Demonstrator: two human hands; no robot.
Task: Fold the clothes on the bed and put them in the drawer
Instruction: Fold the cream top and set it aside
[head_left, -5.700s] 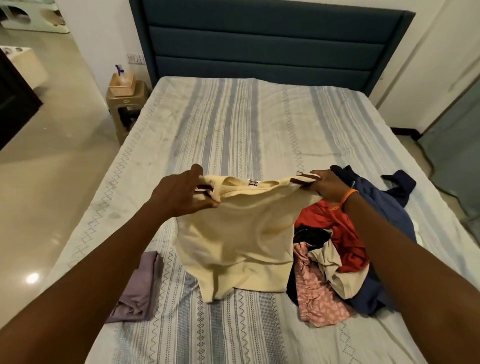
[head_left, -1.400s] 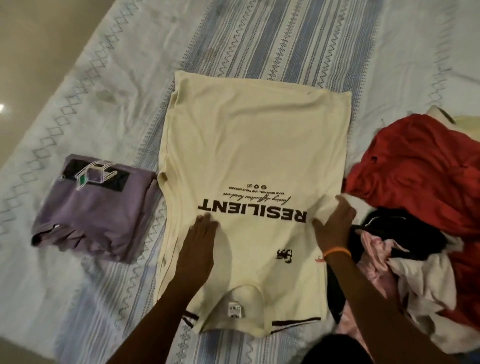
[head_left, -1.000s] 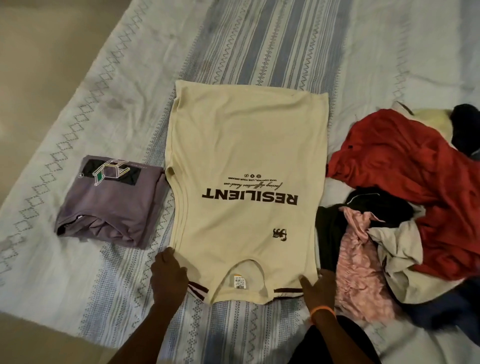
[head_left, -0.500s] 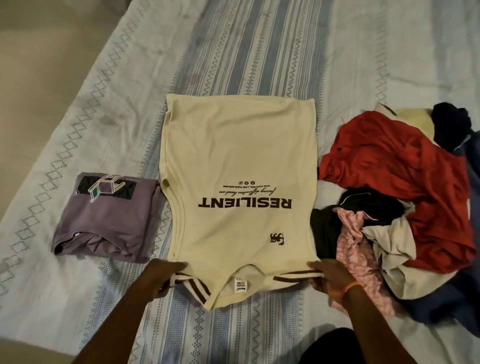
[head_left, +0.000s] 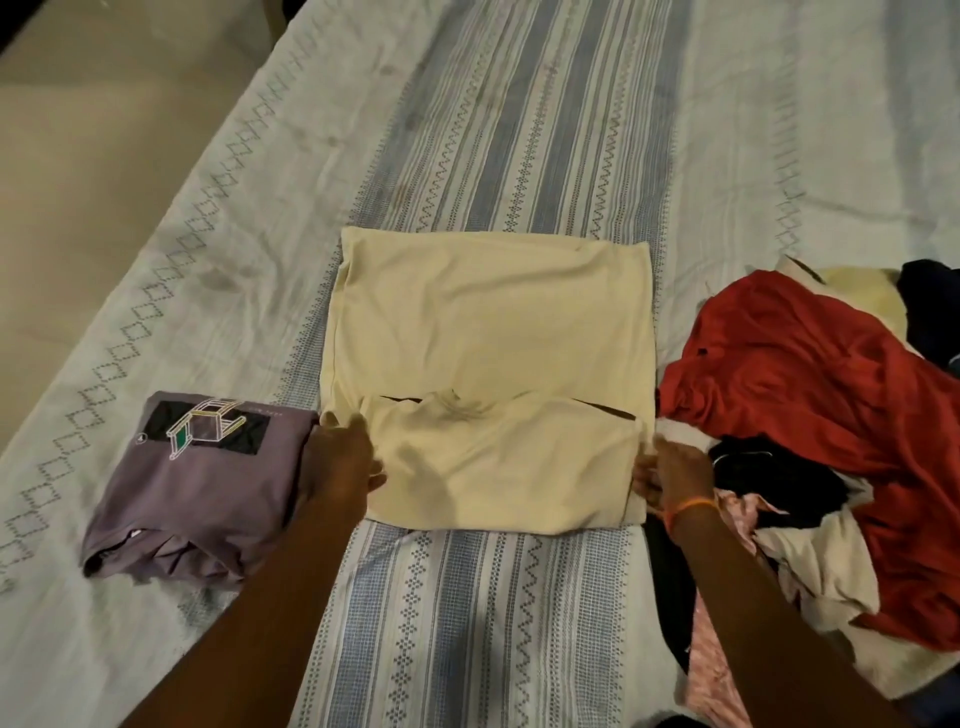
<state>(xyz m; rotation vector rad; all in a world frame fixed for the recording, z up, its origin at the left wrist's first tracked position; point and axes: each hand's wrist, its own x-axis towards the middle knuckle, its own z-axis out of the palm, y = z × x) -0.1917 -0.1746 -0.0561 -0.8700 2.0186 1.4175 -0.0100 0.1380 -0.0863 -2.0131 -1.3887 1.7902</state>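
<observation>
Both hands, left (head_left: 345, 460) and right (head_left: 670, 470), pinch the side edges of the half-folded cream cotton T-shirt (head_left: 488, 364) on the striped bed (head_left: 519, 130); uneven lifting could spill its tucked collar flap.

cream T-shirt (head_left: 488, 332): soft matt knit cloth, lightly creased.
purple T-shirt (head_left: 202, 499): matt knit cloth, with a smooth printed graphic patch.
bedsheet (head_left: 519, 130): thin woven cloth, matt, wrinkled, with striped and zigzag patterning.
red garment (head_left: 810, 374): matt cloth, rumpled.
pink garment (head_left: 722, 670): patterned cloth with a slightly rough look.
wristband (head_left: 688, 506): orange; material unclear.
floor (head_left: 78, 130): smooth, hard, faintly glossy.
</observation>
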